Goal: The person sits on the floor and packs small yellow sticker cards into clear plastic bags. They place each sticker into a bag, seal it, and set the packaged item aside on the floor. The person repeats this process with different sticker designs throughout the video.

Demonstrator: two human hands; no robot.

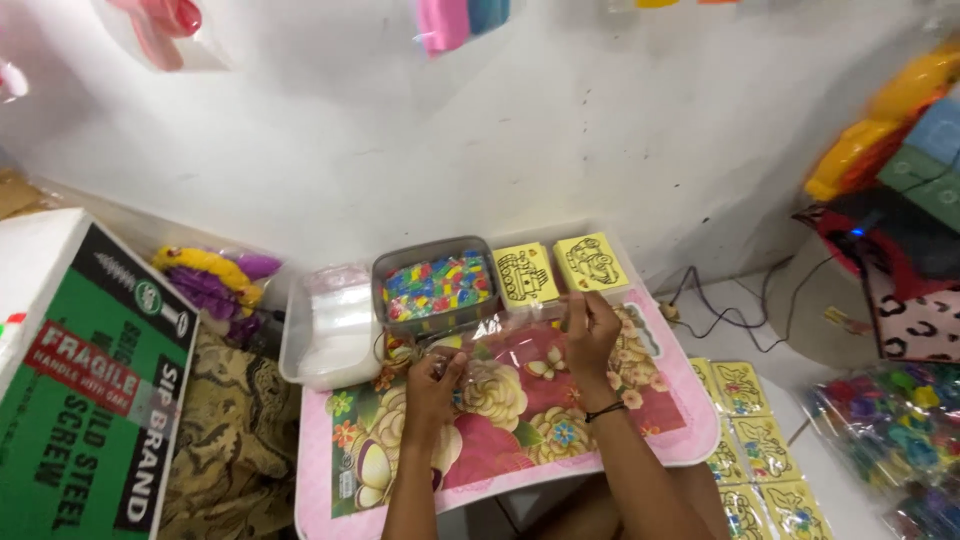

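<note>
Your left hand [432,372] and your right hand [590,325] both pinch a clear plastic bag [510,335], fingers closed on its two ends. It hangs stretched between them just above the pink flowered desk [520,410], in front of the grey tub of coloured pieces [437,282].

The bag looks thin, limp and very light; I judge it slippery and easy to crumple, with no stiffness of its own, so it only keeps its shape while you hold it taut. The corners or the top edge, where your fingertips already are, seem the best places to grip; held by the middle it would likely fold.

Its long axis runs left to right across the desk, tilting up toward your right hand, which sits farther from you. I cannot tell which side its mouth faces.

Behind your right hand lie two yellow picture cards [560,268]; a clear tray of bags [330,325] sits left of the tub.
</note>
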